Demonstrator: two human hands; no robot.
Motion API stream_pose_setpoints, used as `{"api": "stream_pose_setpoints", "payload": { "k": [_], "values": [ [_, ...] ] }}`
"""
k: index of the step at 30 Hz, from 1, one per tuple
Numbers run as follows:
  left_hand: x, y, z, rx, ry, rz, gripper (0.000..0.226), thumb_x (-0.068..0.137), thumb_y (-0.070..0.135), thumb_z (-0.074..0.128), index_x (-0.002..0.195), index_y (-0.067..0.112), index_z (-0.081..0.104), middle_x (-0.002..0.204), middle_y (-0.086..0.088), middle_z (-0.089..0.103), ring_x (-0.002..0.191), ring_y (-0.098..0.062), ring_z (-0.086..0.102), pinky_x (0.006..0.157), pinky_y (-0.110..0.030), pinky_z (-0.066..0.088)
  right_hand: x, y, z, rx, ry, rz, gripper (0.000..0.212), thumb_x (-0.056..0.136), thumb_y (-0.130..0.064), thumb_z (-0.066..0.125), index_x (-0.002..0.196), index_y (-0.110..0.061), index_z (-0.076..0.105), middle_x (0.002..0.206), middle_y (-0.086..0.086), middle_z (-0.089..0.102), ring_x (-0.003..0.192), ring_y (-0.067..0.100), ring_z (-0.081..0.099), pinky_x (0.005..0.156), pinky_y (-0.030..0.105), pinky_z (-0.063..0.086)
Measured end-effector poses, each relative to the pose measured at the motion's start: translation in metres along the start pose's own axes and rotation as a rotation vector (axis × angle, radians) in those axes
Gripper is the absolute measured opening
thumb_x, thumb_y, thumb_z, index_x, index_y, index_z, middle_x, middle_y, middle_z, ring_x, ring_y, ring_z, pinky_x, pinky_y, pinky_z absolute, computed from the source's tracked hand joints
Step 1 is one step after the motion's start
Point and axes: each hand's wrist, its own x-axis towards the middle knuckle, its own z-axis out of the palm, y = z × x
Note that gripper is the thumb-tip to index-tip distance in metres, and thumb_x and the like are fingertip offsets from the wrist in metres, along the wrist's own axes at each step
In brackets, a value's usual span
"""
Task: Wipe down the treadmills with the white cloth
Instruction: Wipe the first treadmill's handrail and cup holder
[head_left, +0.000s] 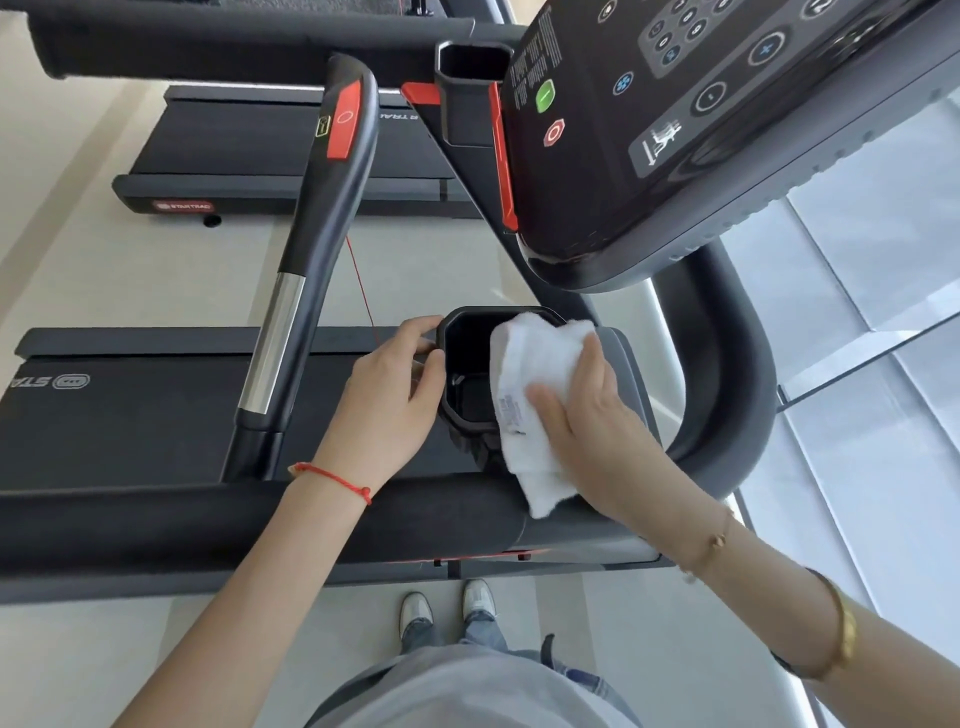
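A: Item one, our right hand (582, 410): fingers laid fairly straight, pressing the white cloth (530, 410) flat. Why flat? We judge it spreads the wiping pressure.

B: Location of cloth: draped over the right rim of the black cup holder (467, 374) and hanging down past the near side rail (260, 525).

A: Item two, our left hand (389, 389): fingers curled round the holder's left rim, presumably to steady it against the rubbing.

B: Outward: handlebar (317, 218) with red stop switch (345, 119), left of the holder; console (675, 130) above; treadmill belt (119, 415) beneath. A second treadmill (249, 150) lies beyond, apparently awaiting its wipe.
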Motion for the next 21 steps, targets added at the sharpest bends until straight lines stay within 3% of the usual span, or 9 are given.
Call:
{"api": "stream_pose_setpoints", "payload": {
  "k": [2, 4, 9, 13, 18, 21],
  "values": [
    [0.0, 0.0, 0.001, 0.0, 0.001, -0.003, 0.033, 0.1, 0.025, 0.045, 0.133, 0.029, 0.051, 0.097, 0.029, 0.054, 0.089, 0.018, 0.054, 0.071, 0.004, 0.038, 0.024, -0.01, -0.004, -0.104, 0.013, 0.061, 0.064, 0.101, -0.036, 0.041, 0.147, 0.0, 0.012, 0.141, 0.02, 0.035, 0.116, 0.034, 0.051, 0.079, 0.031, 0.042],
    [0.0, 0.0, 0.001, 0.007, -0.004, -0.007, 0.033, 0.1, 0.025, 0.045, 0.133, 0.03, 0.051, 0.1, 0.022, 0.057, 0.09, 0.016, 0.056, 0.071, 0.001, 0.04, 0.044, -0.016, -0.009, -0.127, 0.008, 0.086, 0.05, 0.101, -0.027, 0.043, 0.137, 0.002, 0.024, 0.133, 0.019, 0.041, 0.107, 0.033, 0.054, 0.072, 0.027, 0.035],
    [-0.001, 0.0, 0.001, 0.004, -0.02, -0.017, 0.035, 0.1, 0.027, 0.045, 0.134, 0.03, 0.05, 0.107, 0.016, 0.059, 0.089, 0.018, 0.055, 0.071, 0.001, 0.04, 0.025, 0.003, -0.01, 0.07, -0.048, 0.056, 0.06, 0.099, -0.023, 0.048, 0.146, -0.005, 0.015, 0.121, 0.009, 0.045, 0.094, 0.024, 0.053, 0.065, 0.024, 0.036],
    [0.0, 0.001, 0.002, 0.021, -0.012, -0.022, 0.034, 0.1, 0.026, 0.044, 0.133, 0.029, 0.05, 0.105, 0.016, 0.058, 0.089, 0.014, 0.056, 0.071, 0.001, 0.04, 0.031, 0.01, -0.012, 0.091, -0.039, -0.033, 0.057, 0.097, -0.02, 0.051, 0.144, -0.01, 0.02, 0.133, 0.01, 0.046, 0.106, 0.026, 0.053, 0.077, 0.029, 0.036],
    [0.0, 0.004, 0.002, 0.016, -0.009, -0.025, 0.032, 0.1, 0.025, 0.045, 0.131, 0.027, 0.051, 0.108, 0.012, 0.062, 0.089, 0.003, 0.06, 0.08, -0.016, 0.046, 0.054, 0.009, -0.022, -0.054, -0.015, -0.17, 0.062, 0.093, -0.022, 0.059, 0.145, -0.016, 0.026, 0.135, 0.008, 0.047, 0.094, 0.018, 0.046, 0.072, 0.025, 0.03],
    [0.0, 0.006, 0.002, 0.022, 0.004, -0.012, 0.031, 0.099, 0.024, 0.046, 0.129, 0.026, 0.052, 0.106, 0.012, 0.062, 0.09, -0.003, 0.06, 0.083, -0.022, 0.048, 0.062, 0.01, -0.026, -0.119, -0.043, -0.227, 0.066, 0.092, -0.022, 0.059, 0.148, -0.018, 0.025, 0.14, 0.007, 0.044, 0.107, 0.03, 0.054, 0.08, 0.031, 0.039]
  ]
}}
